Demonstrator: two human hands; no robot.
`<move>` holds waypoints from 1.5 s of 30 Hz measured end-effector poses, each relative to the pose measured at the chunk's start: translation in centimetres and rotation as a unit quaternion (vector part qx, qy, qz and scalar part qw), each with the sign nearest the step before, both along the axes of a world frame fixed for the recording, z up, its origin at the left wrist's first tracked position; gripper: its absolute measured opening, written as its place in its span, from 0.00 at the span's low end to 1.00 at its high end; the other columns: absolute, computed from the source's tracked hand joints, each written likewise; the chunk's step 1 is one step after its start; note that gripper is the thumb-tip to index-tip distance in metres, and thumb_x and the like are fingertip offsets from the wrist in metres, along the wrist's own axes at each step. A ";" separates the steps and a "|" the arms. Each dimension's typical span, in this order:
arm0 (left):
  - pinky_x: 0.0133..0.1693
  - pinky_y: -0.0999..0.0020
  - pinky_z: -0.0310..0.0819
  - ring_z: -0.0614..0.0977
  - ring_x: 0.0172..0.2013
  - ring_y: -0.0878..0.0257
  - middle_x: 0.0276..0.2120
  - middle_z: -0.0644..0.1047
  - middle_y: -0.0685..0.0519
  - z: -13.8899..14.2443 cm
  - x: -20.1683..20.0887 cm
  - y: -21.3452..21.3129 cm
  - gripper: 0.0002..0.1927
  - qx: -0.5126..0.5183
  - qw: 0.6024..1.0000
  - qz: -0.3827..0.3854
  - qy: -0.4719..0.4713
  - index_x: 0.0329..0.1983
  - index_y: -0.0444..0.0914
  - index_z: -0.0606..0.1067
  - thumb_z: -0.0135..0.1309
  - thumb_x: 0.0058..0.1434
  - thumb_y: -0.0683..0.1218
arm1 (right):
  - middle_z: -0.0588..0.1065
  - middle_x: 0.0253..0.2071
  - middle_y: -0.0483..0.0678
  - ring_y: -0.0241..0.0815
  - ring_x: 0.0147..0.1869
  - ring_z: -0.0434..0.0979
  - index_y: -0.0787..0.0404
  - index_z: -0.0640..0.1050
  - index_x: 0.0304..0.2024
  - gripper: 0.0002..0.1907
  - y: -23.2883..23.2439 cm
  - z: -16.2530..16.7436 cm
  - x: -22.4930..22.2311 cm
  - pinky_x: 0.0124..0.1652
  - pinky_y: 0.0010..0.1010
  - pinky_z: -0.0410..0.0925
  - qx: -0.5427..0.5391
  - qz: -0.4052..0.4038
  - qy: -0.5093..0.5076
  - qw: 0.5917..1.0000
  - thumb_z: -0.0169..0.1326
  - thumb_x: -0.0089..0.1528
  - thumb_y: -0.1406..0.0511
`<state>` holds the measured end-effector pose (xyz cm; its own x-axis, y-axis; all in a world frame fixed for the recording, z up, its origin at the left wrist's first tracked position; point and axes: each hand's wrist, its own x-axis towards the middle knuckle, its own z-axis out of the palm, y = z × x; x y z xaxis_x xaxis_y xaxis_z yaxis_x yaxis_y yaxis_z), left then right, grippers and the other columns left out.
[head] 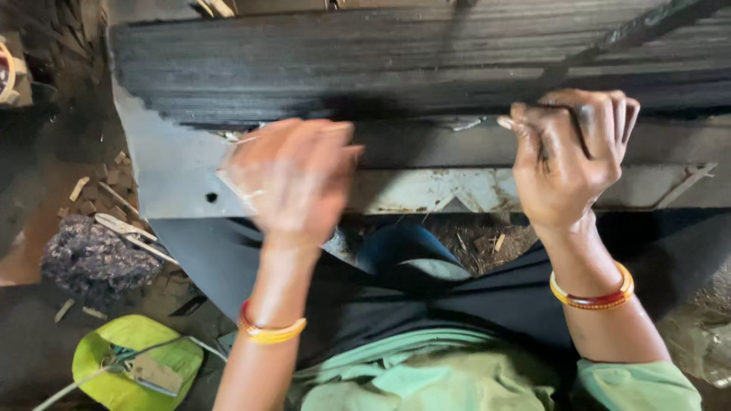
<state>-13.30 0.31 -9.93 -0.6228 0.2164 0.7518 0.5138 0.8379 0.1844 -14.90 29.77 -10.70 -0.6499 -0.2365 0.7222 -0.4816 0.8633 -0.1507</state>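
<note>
Nearest, green sleeves and two forearms, each with red-and-yellow bangles at the wrist. Lower left on the floor, one lime-green plastic dish (126, 358) holding a tool; beyond it one dark woolly bundle (95, 259) amid wood chips. Left hand (293, 179) blurred, lifted before the grey metal bench edge (171, 171); spread or closed, cannot tell. Right hand (571, 156) clenched in a fist around a thin dark strip (617, 38). Farthest, one stack of dark thin sheets (365, 61) along the bench, overhanging its edge.
</note>
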 end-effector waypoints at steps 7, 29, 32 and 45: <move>0.55 0.60 0.64 0.77 0.50 0.58 0.47 0.76 0.56 -1.5 -3.3 6.1 0.15 0.085 0.993 -0.062 -0.045 0.50 0.45 0.80 0.68 0.61 0.42 | 0.75 0.43 0.53 0.49 0.49 0.76 0.66 0.83 0.42 0.10 1.4 3.8 0.0 0.44 0.34 0.69 -0.020 0.018 -0.060 0.998 0.72 0.60 0.74; 0.50 0.63 0.59 0.75 0.45 0.60 0.48 0.75 0.59 -2.2 -3.6 6.2 0.18 0.104 0.990 -0.064 -0.069 0.48 0.45 0.77 0.70 0.58 0.38 | 0.75 0.47 0.62 0.57 0.48 0.84 0.72 0.69 0.53 0.13 5.4 0.2 2.1 0.52 0.50 0.76 -0.346 0.189 -0.182 0.901 0.56 0.68 0.80; 0.48 0.63 0.60 0.75 0.45 0.59 0.46 0.75 0.58 -1.9 -3.5 6.4 0.16 0.102 0.991 -0.058 -0.071 0.45 0.44 0.78 0.72 0.58 0.39 | 0.75 0.44 0.65 0.60 0.46 0.84 0.74 0.68 0.51 0.15 4.9 -1.5 1.7 0.48 0.51 0.77 -0.286 0.185 -0.130 0.931 0.58 0.66 0.81; 0.51 0.60 0.62 0.76 0.45 0.58 0.44 0.76 0.57 -1.6 -3.7 6.8 0.13 0.113 0.990 -0.061 -0.062 0.40 0.43 0.77 0.72 0.58 0.40 | 0.74 0.45 0.63 0.55 0.46 0.85 0.70 0.63 0.54 0.17 4.2 -2.2 1.4 0.48 0.42 0.79 -0.287 0.185 -0.083 0.936 0.59 0.73 0.76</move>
<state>-16.96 7.06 -11.58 -0.6929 0.1306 0.7091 0.5701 0.7014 0.4279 -13.50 33.99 -12.87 -0.7156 -0.0709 0.6949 -0.6596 0.3960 -0.6388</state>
